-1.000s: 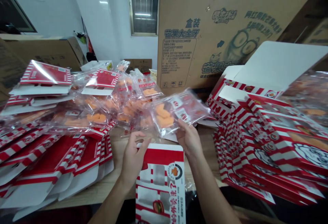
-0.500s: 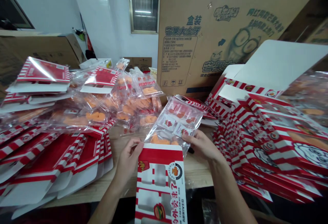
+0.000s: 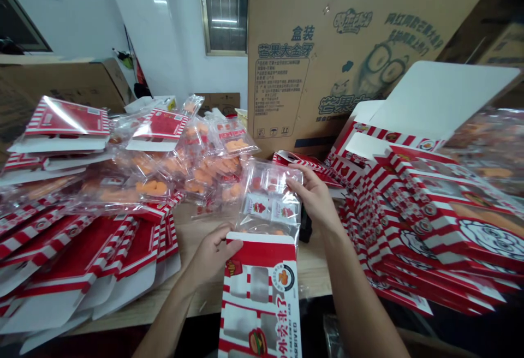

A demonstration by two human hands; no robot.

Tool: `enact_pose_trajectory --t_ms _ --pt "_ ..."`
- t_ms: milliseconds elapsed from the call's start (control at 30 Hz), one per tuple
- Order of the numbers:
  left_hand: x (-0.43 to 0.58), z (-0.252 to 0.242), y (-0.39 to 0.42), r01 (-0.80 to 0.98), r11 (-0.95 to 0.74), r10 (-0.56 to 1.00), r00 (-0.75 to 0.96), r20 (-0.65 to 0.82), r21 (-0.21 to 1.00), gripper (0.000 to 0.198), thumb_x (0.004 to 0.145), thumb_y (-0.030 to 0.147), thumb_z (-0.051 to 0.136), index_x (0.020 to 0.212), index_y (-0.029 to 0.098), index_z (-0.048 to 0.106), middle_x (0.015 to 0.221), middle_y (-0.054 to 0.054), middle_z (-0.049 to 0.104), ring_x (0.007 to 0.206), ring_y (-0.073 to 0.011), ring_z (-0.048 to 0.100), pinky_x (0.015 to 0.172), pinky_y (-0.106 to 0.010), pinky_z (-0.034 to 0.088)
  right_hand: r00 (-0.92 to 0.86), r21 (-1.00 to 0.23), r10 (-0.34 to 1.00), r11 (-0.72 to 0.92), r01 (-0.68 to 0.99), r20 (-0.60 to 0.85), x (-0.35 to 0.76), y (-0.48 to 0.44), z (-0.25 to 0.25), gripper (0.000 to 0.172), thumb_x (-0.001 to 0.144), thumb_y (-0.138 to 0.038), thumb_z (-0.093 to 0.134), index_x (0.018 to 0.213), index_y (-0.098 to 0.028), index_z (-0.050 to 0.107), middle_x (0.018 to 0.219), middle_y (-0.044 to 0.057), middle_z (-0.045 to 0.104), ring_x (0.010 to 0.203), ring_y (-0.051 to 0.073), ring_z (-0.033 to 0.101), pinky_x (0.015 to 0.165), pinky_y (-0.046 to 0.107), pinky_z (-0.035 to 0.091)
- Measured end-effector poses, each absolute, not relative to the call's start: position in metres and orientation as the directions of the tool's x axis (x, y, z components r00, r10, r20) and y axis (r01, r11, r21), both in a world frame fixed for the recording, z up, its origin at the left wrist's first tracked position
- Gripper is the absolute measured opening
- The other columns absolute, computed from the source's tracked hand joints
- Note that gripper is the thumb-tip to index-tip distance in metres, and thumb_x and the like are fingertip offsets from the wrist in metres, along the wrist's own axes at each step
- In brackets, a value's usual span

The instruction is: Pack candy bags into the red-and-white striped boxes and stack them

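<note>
In the head view my left hand (image 3: 215,254) grips the upper left edge of a red and white box (image 3: 261,246), thumb on its front. The box stands upright toward me, with cut-out windows and a burger picture. A clear plastic pack (image 3: 268,183) with small printed sachets sticks up out of the box's top end; its lower part is hidden inside. My right hand (image 3: 313,194) pinches the pack's upper right edge between thumb and fingers.
Flat red-striped boxes (image 3: 82,260) lie fanned at the left, below a heap of clear packs (image 3: 196,161) with orange pieces. Filled boxes (image 3: 429,221) are stacked at the right. A large cardboard carton (image 3: 295,90) stands behind the wooden table (image 3: 200,298).
The clear pack has straightened and its lower end has slid deeper into the box. My right hand has moved up along its edge. My left hand still holds the box.
</note>
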State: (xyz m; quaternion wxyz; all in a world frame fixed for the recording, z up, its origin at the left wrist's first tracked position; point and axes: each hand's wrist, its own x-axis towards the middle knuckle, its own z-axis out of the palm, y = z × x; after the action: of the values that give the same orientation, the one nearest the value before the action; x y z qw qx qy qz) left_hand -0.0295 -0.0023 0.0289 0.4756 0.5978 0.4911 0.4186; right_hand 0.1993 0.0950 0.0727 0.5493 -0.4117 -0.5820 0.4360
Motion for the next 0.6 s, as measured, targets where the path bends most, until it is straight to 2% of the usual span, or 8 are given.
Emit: enact_pose_trajectory --t_ms 100,233,333,400,500,533,600 --pt "-0.025 0.015 -0.01 0.135 -0.059 0.997 0.052 0.052 0.989 0.021 0.078 0.04 0.054 0.076 0.019 0.057 0.08 -0.002 0.056 0.078 -0.0171 0.054 0.073 -0.026 0.044 -0.119 -0.964 0.959 0.263 0.042 0.256 0.21 0.095 0.072 0.035 0.072 -0.036 0.065 0.104 -0.024 0.059 0.092 0.001 0.065 0.073 0.014 0.059 0.066 0.026 0.049" --pt "-0.024 0.004 -0.013 0.187 -0.139 0.982 -0.1 0.159 0.973 0.023 0.073 0.037 0.06 0.062 0.02 0.049 0.087 -0.004 0.057 0.091 -0.0191 0.053 0.084 -0.028 0.041 -0.239 -0.967 0.947 0.239 0.087 0.213 0.216 0.09 0.069 0.036 0.071 -0.038 0.066 0.104 -0.025 0.063 0.098 0.002 0.066 0.081 0.016 0.061 0.071 0.029 0.049" --pt "-0.029 0.0 -0.009 0.142 -0.128 0.983 -0.116 0.145 0.982 0.023 0.074 0.036 0.059 0.065 0.021 0.046 0.079 -0.001 0.054 0.077 -0.0158 0.053 0.072 -0.025 0.043 -0.483 -0.972 0.869 0.195 0.133 0.108 0.21 0.078 0.061 0.031 0.075 -0.043 0.062 0.097 -0.023 0.069 0.094 0.003 0.068 0.083 0.018 0.061 0.078 0.032 0.048" --pt "-0.034 -0.002 -0.007 0.155 -0.122 0.98 -0.138 0.143 0.98 0.022 0.075 0.036 0.059 0.066 0.02 0.047 0.081 -0.001 0.054 0.075 -0.0152 0.053 0.07 -0.025 0.043 -0.63 -0.977 0.774 0.172 0.123 0.057 0.205 0.066 0.051 0.035 0.076 -0.051 0.058 0.086 -0.02 0.072 0.093 0.005 0.068 0.085 0.02 0.061 0.081 0.033 0.047" --pt "-0.038 -0.003 -0.008 0.231 -0.15 0.968 -0.162 0.19 0.961 0.024 0.076 0.037 0.058 0.063 0.018 0.049 0.1 -0.006 0.055 0.094 -0.0187 0.053 0.08 -0.028 0.041 -0.716 -0.985 0.698 0.136 0.102 0.022 0.199 0.047 0.033 0.043 0.075 -0.058 0.056 0.078 -0.019 0.073 0.088 0.005 0.069 0.082 0.022 0.063 0.077 0.033 0.05" --pt "-0.037 -0.003 -0.01 0.227 -0.134 0.973 -0.156 0.171 0.965 0.025 0.077 0.039 0.057 0.064 0.018 0.049 0.1 -0.006 0.056 0.093 -0.0186 0.053 0.079 -0.027 0.042 -0.725 -0.986 0.689 0.125 0.109 0.007 0.198 0.042 0.028 0.041 0.076 -0.057 0.055 0.079 -0.02 0.073 0.085 0.005 0.07 0.078 0.021 0.064 0.074 0.032 0.051" --pt "-0.034 -0.002 -0.013 0.184 -0.061 0.987 -0.134 0.087 0.981 0.028 0.079 0.043 0.053 0.066 0.019 0.047 0.082 -0.003 0.057 0.074 -0.0156 0.054 0.066 -0.025 0.044 -0.74 -0.984 0.673 0.115 0.133 -0.021 0.196 0.036 0.023 0.039 0.078 -0.055 0.054 0.082 -0.021 0.073 0.078 0.004 0.071 0.071 0.021 0.065 0.067 0.032 0.052"
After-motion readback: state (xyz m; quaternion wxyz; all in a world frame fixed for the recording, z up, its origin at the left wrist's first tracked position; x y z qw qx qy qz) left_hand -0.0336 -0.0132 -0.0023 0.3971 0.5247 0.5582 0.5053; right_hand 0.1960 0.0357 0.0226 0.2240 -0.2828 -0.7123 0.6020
